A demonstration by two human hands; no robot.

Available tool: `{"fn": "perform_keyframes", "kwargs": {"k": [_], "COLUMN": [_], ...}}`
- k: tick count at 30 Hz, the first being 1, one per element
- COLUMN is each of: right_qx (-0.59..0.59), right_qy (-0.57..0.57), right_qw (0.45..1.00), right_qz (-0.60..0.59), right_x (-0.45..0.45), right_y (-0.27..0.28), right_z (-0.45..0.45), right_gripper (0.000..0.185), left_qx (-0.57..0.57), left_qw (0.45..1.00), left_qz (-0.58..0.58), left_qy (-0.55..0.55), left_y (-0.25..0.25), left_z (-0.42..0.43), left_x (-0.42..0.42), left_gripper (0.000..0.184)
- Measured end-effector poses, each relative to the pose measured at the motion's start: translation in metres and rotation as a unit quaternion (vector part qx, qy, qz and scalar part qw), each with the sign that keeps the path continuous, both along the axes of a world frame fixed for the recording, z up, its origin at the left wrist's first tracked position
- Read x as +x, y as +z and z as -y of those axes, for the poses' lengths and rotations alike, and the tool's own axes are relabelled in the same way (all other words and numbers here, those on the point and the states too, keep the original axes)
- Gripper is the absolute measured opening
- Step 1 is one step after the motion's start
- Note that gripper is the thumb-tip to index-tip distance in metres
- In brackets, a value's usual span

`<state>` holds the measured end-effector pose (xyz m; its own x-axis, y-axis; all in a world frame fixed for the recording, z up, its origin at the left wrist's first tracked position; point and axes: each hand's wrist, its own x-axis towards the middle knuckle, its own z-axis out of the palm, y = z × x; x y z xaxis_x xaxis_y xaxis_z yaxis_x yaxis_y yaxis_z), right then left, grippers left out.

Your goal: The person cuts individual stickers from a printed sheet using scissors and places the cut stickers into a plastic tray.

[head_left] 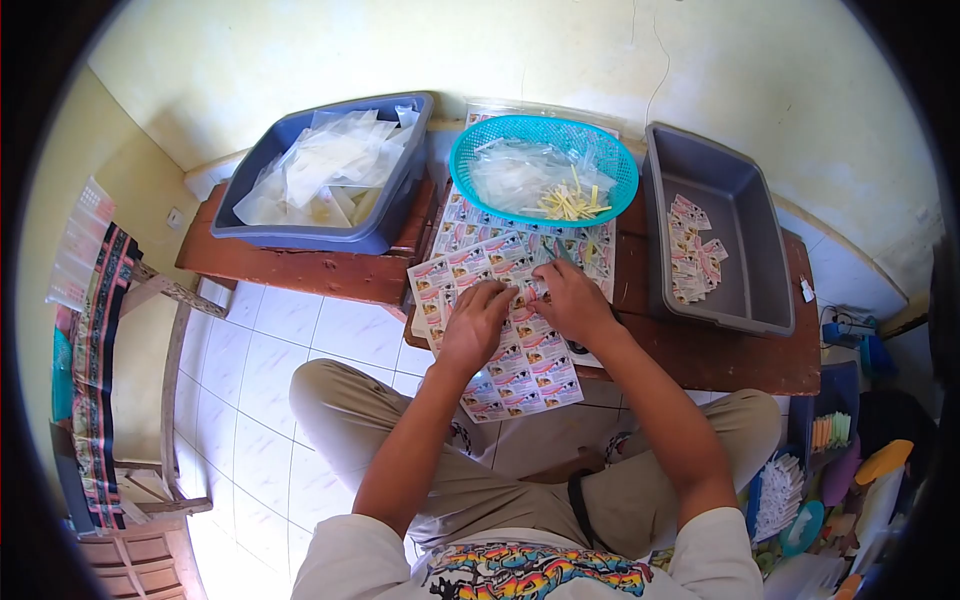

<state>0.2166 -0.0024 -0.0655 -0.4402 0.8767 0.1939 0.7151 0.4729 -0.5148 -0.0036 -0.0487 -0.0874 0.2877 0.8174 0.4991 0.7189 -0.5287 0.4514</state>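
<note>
A sheet of printed labels [525,365], with small repeated pictures in rows, lies at the bench's front edge and hangs over it toward my lap. My left hand [477,322] is on the sheet with its fingers bent, gripping it near the middle. Close beside it, my right hand [572,302] pinches the same sheet between thumb and fingers. A grey pointed blade [558,250] shows just beyond my right hand; whether the hand also holds it I cannot tell. More printed sheets [465,228] lie flat underneath.
Behind my hands stands a turquoise basket [545,222] with clear plastic bags and yellowish strips [572,203]. A grey-blue tub [300,238] of translucent bags [340,160] is at left. At right, a grey tub [742,225] holds cut labels [692,250]. All rest on a brown wooden bench [745,365].
</note>
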Motion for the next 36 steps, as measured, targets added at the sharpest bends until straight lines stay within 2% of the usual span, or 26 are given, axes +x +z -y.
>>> {"fn": "perform_keyframes", "kwargs": {"k": [8,12,15,17,21,23,24,26,29,36], "right_qx": [-0.042,-0.027,-0.024,-0.016,0.016,-0.042,-0.042,-0.138,-0.177,-0.135], "right_qy": [-0.016,0.000,0.014,0.022,0.017,-0.051,-0.051,-0.131,-0.148,-0.149], "right_qw": [0.998,0.999,1.000,0.999,0.995,0.986,0.986,0.960,0.951,0.960], "right_qz": [0.033,0.032,0.006,-0.047,-0.095,-0.153,-0.152,-0.204,-0.208,-0.197], "right_x": [-0.002,-0.002,-0.001,0.000,-0.002,-0.002,-0.002,-0.002,0.004,0.010], "right_y": [0.015,0.004,-0.001,-0.001,0.001,0.004,0.005,0.006,0.014,0.040], "right_z": [-0.001,-0.007,-0.008,-0.008,-0.007,-0.007,-0.007,-0.006,-0.006,0.002], "right_gripper": [0.045,0.046,0.047,0.046,0.045,0.048,0.048,0.056,0.058,0.053], "left_qx": [-0.008,0.019,0.026,-0.022,-0.033,-0.024,-0.024,-0.017,-0.006,0.022], "left_qw": [1.000,1.000,0.999,1.000,0.999,1.000,1.000,1.000,1.000,0.999], "left_qz": [-0.002,-0.005,-0.010,0.017,0.008,0.005,0.006,0.011,0.021,0.037], "left_qy": [-0.009,0.008,0.016,-0.002,0.005,0.011,0.011,0.009,0.000,-0.017], "left_y": [-0.004,-0.006,0.001,0.004,0.006,0.006,0.006,0.008,0.013,0.031], "left_z": [-0.001,-0.004,-0.004,-0.004,-0.003,-0.004,-0.004,-0.002,-0.001,0.001], "left_x": [-0.003,-0.002,-0.004,-0.005,-0.004,-0.004,-0.004,-0.003,-0.002,-0.005], "left_gripper": [0.039,0.043,0.050,0.058,0.060,0.060,0.060,0.060,0.062,0.061]}}
